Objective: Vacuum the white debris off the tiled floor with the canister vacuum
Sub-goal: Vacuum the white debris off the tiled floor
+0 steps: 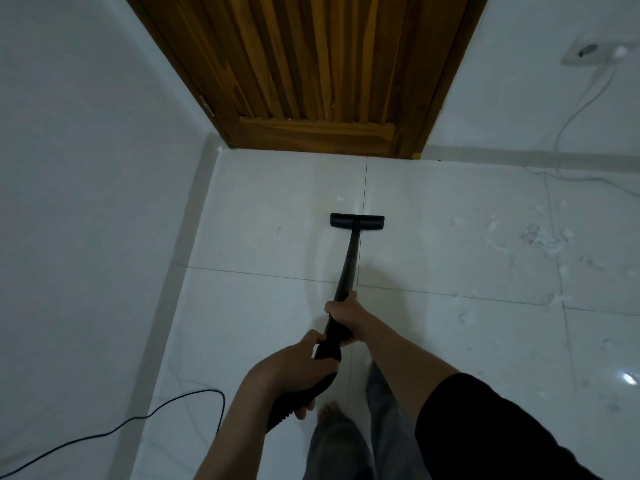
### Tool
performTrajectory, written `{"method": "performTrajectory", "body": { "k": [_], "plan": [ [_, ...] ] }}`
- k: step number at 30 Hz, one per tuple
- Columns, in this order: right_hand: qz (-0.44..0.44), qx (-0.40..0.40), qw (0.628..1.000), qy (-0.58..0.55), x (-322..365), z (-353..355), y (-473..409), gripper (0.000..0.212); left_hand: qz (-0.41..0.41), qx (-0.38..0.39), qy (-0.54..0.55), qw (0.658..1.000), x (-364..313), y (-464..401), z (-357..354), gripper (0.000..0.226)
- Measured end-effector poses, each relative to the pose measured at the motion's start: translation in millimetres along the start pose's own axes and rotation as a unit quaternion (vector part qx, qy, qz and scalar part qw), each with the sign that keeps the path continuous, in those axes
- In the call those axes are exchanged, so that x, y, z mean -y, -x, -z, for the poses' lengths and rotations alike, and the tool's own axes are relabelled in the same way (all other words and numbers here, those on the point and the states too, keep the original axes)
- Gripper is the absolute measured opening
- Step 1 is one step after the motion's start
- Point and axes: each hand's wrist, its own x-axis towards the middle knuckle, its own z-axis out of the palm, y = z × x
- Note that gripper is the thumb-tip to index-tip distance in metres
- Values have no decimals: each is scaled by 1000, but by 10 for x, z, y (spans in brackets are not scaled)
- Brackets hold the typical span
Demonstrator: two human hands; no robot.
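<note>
A black vacuum wand [349,261] slopes down to a flat black floor nozzle [357,220] resting on the white tiled floor [263,306], a short way in front of the wooden door. My right hand [344,317] grips the wand's middle. My left hand [294,372] grips the black handle end nearer my body. White debris [540,239] lies scattered on the tiles to the right of the nozzle, and a few small bits [341,198] lie just beyond it. The canister itself is out of view.
A wooden door [311,71] closes the far side. White walls stand left and right. A black cord [138,419] runs along the floor at the lower left. A white cable [581,109] hangs from a wall socket [588,53] at the upper right. My bare foot [329,412] stands below the handle.
</note>
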Motion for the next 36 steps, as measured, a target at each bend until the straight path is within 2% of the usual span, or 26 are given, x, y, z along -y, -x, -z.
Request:
{"method": "performTrajectory", "body": {
  "k": [6, 17, 29, 36],
  "plan": [
    [0, -17, 1000, 9, -435, -353, 206, 66, -27, 9, 25, 999, 480, 167, -296, 59],
    [-7, -8, 1000, 2, -1120, -751, 510, 62, -24, 16, 12, 1000, 1031, 514, -775, 53],
    [3, 17, 1000, 18, -1740, -647, 743, 72, 17, -11, 7, 1000, 1090, 679, -1523, 53],
    [4, 38, 998, 43, -2276, -467, 1065, 64, 36, -18, -6, 999, 1075, 906, -2140, 48]
  ]
}}
